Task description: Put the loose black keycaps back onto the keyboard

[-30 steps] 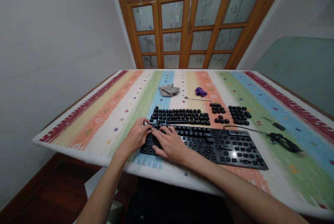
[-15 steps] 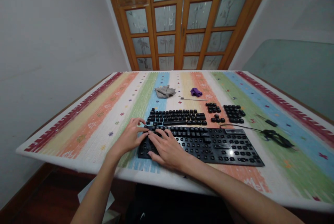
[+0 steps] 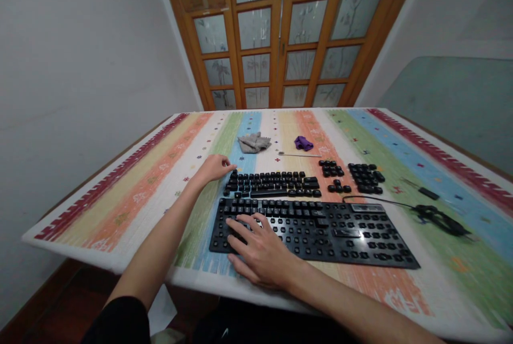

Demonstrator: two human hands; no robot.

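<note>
My left hand (image 3: 218, 167) is at the far left end of the loose black keycaps (image 3: 272, 182), fingers curled, with the thumb and index fingertips pinched at a keycap (image 3: 233, 174) at the end of the back row. Nearer to me lies a black keyboard (image 3: 320, 250), its top row of caps fitted and most of the lower switches bare. My right hand (image 3: 256, 250) rests over the keyboard's left part with its fingers spread, hiding some switches beneath it.
Behind the keycaps lie a grey cloth (image 3: 254, 143), a purple cloth (image 3: 303, 143) and a thin rod-like tool (image 3: 300, 155). More keycaps (image 3: 365, 177) sit to the right. A coiled cable (image 3: 438, 219) and a small black tool with wire prongs (image 3: 428, 193) lie at the right.
My left hand has left the keyboard's upper left corner and moved away from me to the loose keycaps. My right hand has stayed on the keyboard. The view has shifted slightly.
</note>
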